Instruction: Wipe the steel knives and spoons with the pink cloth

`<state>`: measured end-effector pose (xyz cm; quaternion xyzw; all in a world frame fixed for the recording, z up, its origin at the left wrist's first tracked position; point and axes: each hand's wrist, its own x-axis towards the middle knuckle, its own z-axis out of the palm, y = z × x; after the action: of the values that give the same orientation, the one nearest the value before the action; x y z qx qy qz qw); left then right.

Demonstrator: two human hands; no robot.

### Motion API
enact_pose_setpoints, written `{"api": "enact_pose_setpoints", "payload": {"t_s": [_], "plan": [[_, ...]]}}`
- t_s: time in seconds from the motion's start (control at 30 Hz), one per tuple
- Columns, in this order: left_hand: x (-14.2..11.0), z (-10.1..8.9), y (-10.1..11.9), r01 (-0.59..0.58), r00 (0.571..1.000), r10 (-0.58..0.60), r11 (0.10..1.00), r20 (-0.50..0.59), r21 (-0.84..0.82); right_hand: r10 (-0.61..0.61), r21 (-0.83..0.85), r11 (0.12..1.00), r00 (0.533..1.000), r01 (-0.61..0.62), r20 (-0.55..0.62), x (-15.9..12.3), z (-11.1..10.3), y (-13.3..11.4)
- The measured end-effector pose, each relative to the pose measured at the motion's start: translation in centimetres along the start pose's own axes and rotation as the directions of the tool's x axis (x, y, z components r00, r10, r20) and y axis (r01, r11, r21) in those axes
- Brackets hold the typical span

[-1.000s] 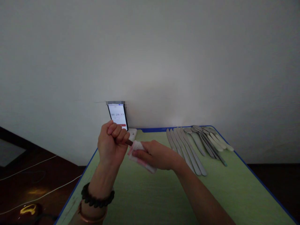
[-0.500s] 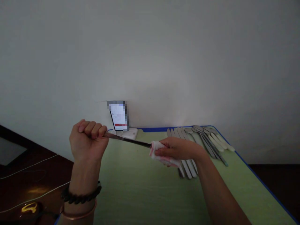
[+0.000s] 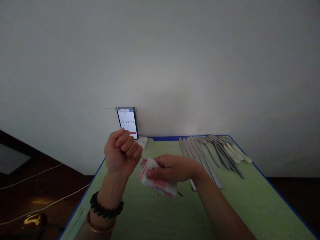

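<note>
My left hand (image 3: 122,151) is closed in a fist round one end of a table knife (image 3: 180,194). Only a thin bit of its metal shows beside the fist, and its narrow tip sticks out below the cloth. A white and pink cloth (image 3: 161,186) is folded round the middle of the knife and hides most of it. My right hand (image 3: 176,168) pinches this cloth from above, thumb along the near side. Both hands are close together over the table, with the knife slanting down to the right.
A green table (image 3: 140,216) with a blue edge stands against the wall. Metal knives (image 3: 200,150) lie in a row at the back right, beside spoons (image 3: 211,151) and white-handled cutlery (image 3: 236,153). A phone (image 3: 127,120) showing a timer leans on a white stand (image 3: 143,142).
My hands have come closer together: the left moved right and slightly down, the right moved left with the cloth. The cloth now covers most of the knife, whose tip shows beyond it.
</note>
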<state>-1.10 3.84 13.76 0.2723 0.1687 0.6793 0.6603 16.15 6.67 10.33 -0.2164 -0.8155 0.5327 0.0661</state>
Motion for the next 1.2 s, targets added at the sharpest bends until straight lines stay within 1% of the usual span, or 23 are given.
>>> {"api": "enact_pose_setpoints", "payload": {"t_s": [0.1,0.2,0.27,0.37,0.43,0.53,0.6,0.67,0.77,0.83,0.87,0.9,0.97,1.0,1.07,1.13,1.2], "plan": [[-0.4,0.4,-0.9,0.028,0.998,-0.03,0.999,0.057,0.033,-0.036,0.149,0.988,0.999,0.036,-0.004,0.6,0.5,0.7],[-0.6,0.4,-1.1,0.045,0.992,-0.049,0.998,0.115,0.041,-0.058,0.335,0.941,0.998,0.044,0.032,1.0,0.9,1.4],[-0.6,0.3,-1.1,0.06,0.991,-0.065,0.997,0.12,0.046,-0.069,0.394,0.918,0.996,0.045,0.048,1.2,1.0,1.7],[-0.3,-0.1,-0.7,0.015,0.999,-0.016,0.999,0.034,0.038,-0.037,0.369,0.929,0.998,0.017,0.046,1.3,0.8,2.3],[0.0,-0.7,-0.2,-0.053,0.998,0.054,0.998,-0.032,0.019,0.005,0.325,0.945,0.999,-0.022,0.053,1.0,0.4,2.8],[0.5,-1.9,1.3,-0.158,0.983,0.156,0.987,-0.101,-0.013,0.066,0.272,0.958,0.995,-0.085,0.077,0.1,-0.5,3.4],[0.7,-2.7,2.4,-0.21,0.97,0.205,0.977,-0.128,-0.028,0.088,0.262,0.959,0.993,-0.105,0.074,-0.5,-1.0,3.6],[0.9,-3.4,3.4,-0.246,0.962,0.239,0.969,-0.131,-0.036,0.094,0.27,0.957,0.994,-0.104,0.048,-1.2,-1.4,3.6],[1.0,-3.8,3.8,-0.294,0.95,0.286,0.955,-0.128,-0.046,0.104,0.286,0.952,0.994,-0.111,0.039,-1.9,-1.9,3.8],[1.1,-3.7,3.1,-0.288,0.952,0.279,0.956,-0.13,-0.062,0.127,0.276,0.95,0.988,-0.145,0.083,-2.0,-1.9,3.9],[1.0,-3.5,2.4,-0.266,0.959,0.256,0.961,-0.121,-0.075,0.139,0.268,0.949,0.984,-0.165,0.111,-1.9,-1.8,3.9],[1.0,-3.1,1.6,-0.237,0.967,0.226,0.968,-0.117,-0.087,0.147,0.259,0.95,0.98,-0.177,0.131,-1.7,-1.7,3.8],[0.8,-2.3,-0.2,-0.151,0.983,0.139,0.983,-0.116,-0.104,0.138,0.233,0.958,0.981,-0.166,0.134,-1.0,-1.3,3.6],[0.7,-1.8,-1.1,-0.093,0.989,0.08,0.99,-0.124,-0.104,0.122,0.212,0.966,0.985,-0.146,0.12,-0.7,-1.1,3.4],[0.5,-0.9,-2.6,0.012,0.987,-0.025,0.996,-0.159,-0.084,0.093,0.143,0.984,0.993,-0.103,0.077,-0.1,-0.7,2.9],[0.5,-0.5,-3.0,0.025,0.981,-0.037,0.998,-0.19,-0.064,0.083,0.065,0.994,0.996,-0.084,0.025,0.2,-0.5,2.5],[0.7,-0.6,-2.5,-0.015,0.975,0.003,0.998,-0.223,-0.053,0.089,0.003,0.996,0.996,-0.089,-0.025,0.2,-0.6,2.2]]}}
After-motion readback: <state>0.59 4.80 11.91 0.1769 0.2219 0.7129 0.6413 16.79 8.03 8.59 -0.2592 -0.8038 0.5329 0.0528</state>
